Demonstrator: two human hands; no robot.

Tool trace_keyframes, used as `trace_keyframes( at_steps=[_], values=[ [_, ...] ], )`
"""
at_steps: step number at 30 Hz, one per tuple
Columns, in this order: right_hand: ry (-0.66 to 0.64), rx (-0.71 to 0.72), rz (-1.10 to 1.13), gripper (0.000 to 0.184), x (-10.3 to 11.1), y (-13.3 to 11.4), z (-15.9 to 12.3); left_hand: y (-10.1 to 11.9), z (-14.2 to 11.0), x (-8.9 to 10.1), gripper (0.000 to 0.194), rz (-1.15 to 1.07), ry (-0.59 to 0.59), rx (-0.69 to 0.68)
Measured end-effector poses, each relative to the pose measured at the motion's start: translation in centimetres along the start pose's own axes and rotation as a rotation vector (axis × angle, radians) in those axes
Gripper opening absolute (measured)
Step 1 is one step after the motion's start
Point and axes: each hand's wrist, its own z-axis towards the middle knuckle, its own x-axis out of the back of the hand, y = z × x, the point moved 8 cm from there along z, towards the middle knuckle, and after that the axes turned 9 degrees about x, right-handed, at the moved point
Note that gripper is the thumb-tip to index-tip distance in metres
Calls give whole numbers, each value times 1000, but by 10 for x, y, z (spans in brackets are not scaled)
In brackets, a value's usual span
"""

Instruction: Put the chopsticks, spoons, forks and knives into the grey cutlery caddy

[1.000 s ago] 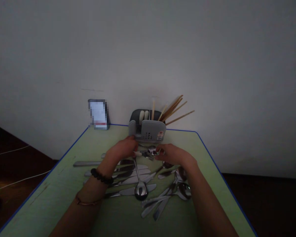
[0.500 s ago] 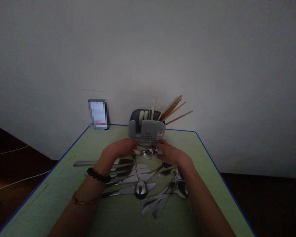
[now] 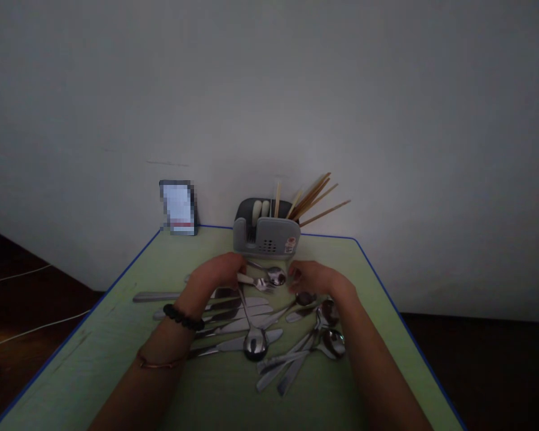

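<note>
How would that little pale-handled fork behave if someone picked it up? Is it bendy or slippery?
The pale-handled fork would probably stay stiff, since its head looks like metal. It's likely light, being shorter than the knives. Its shiny head may be slippery, and lifting it could nudge the spoon lying close by.

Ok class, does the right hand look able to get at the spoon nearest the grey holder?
Probably yes: the right hand looks empty and is just beside the spoon's bowl, with only bare table showing between them. The spoon's handle runs toward the left hand.
</note>
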Motion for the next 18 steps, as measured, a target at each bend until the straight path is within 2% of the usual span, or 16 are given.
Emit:
trace_keyframes(
  at_steps=[4,7,13,18],
  values=[
    [-3,-72,17,49,10,15,-18,2,-4,-2,24,-25,-26,-4],
    [-33,-133,32,47,10,22,-26,6,-6,-1,22,-2,-12,-24],
    [-104,-101,34,35,-2,13,-19,6,-1,-2,20,-32,22,-68],
    [-61,-90,1,29,6,7,-18,7,-5,8,21,-71,44,-80]
  ],
)
